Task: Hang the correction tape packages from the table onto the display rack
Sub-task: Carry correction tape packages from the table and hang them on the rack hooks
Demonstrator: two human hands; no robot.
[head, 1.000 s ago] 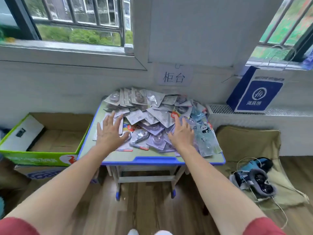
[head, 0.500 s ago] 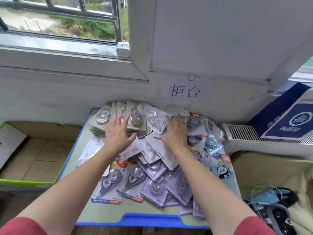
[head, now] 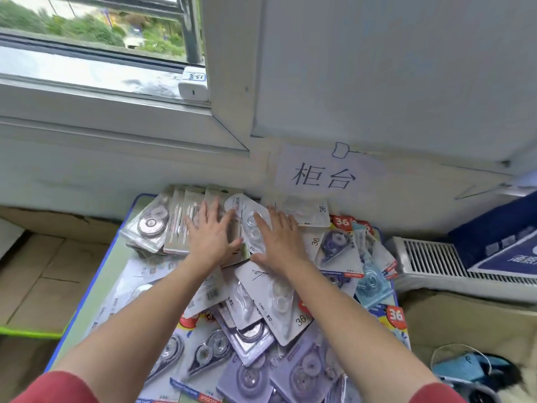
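Both arms are reaching forward: the left hand [head: 211, 234] and right hand [head: 278, 239] are lying flat (fingers spread) on the correction tape packages [head: 263, 309], pinching nothing.

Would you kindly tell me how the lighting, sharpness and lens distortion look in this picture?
Head view: soft daylight from the window, no hard shadows; the wide lens bows the sill; the packages show mild glare; left hand and right hand look slightly soft; the sign reads clearly.
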